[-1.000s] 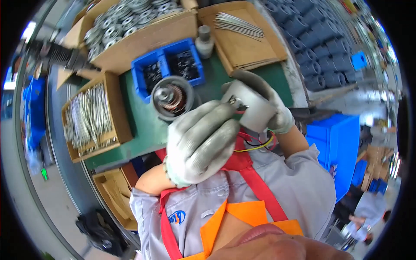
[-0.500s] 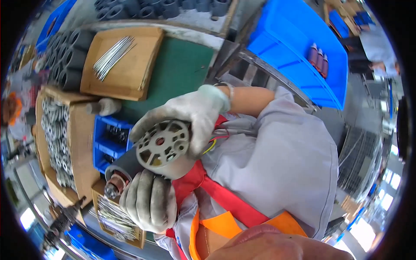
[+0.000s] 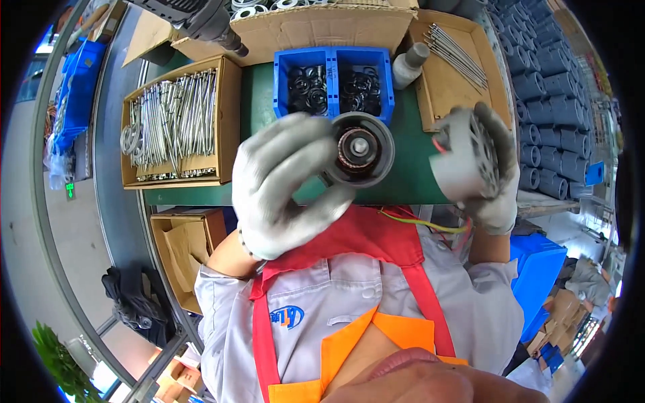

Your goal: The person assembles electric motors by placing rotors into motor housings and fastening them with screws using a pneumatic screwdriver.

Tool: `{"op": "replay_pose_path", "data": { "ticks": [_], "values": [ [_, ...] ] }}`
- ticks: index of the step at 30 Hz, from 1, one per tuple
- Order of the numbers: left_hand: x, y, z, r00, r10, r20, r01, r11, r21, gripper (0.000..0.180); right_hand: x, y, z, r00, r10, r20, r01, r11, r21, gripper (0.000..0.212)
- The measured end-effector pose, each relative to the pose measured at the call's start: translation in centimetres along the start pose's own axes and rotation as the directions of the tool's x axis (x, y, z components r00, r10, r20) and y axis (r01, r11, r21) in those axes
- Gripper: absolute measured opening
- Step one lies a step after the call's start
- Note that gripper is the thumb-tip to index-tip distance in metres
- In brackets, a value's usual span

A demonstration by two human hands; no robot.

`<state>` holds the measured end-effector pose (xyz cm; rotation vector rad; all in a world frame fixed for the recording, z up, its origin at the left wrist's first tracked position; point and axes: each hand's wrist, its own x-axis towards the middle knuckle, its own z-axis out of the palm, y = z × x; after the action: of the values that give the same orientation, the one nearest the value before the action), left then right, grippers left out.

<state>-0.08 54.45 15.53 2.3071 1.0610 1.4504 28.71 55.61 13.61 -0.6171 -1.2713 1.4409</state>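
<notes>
A dark grey cylindrical motor housing stands on the green worktop with its round mouth upward. Inside it sits a rotor with copper-coloured windings and a pale shaft end. My left hand, in a whitish glove, is just left of the housing, fingers and thumb apart; whether a fingertip touches the rim is unclear. My gloved right hand grips a light grey motor end cover with a slotted face, tilted on its side. Red and yellow-green wires trail below it, in front of my red apron.
Behind the housing is a blue two-part bin of black rings. A white bottle stands beside it. Cardboard boxes hold metal rods at left and thin rods at right. A power tool hangs far left. Grey tubes are stacked right.
The view has swung round to face the bench. The housing with the rotor, earlier in my left hand, now stands on the worktop. The end cover has moved right, turned sideways.
</notes>
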Motion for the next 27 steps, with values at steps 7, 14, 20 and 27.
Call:
{"op": "replay_pose_path", "data": {
  "ticks": [7, 14, 20, 27],
  "values": [
    [0.2, -3.1, 0.9, 0.970, -0.177, 0.168, 0.195, 0.976, -0.100, 0.060, 5.2, 1.1, 2.4, 0.984, -0.139, 0.111, 0.176, 0.860, -0.480, 0.110],
    [0.3, -4.3, 0.7, 0.946, -0.219, 0.238, 0.278, 0.926, -0.254, 0.049, 5.9, 0.4, 2.6, 0.956, -0.119, 0.267, 0.276, 0.666, -0.693, 0.106],
    [0.9, -5.3, 0.2, 0.952, -0.134, 0.275, 0.225, 0.917, -0.330, 0.079, 6.8, 0.4, 3.3, 0.940, -0.186, 0.287, 0.328, 0.725, -0.605, 0.106],
    [-2.1, -7.3, 0.2, 0.997, -0.064, 0.031, 0.071, 0.844, -0.532, 0.125, 8.3, 1.2, 4.8, 0.911, -0.011, 0.412, 0.089, 0.981, -0.172, 0.106]
  ]
}}
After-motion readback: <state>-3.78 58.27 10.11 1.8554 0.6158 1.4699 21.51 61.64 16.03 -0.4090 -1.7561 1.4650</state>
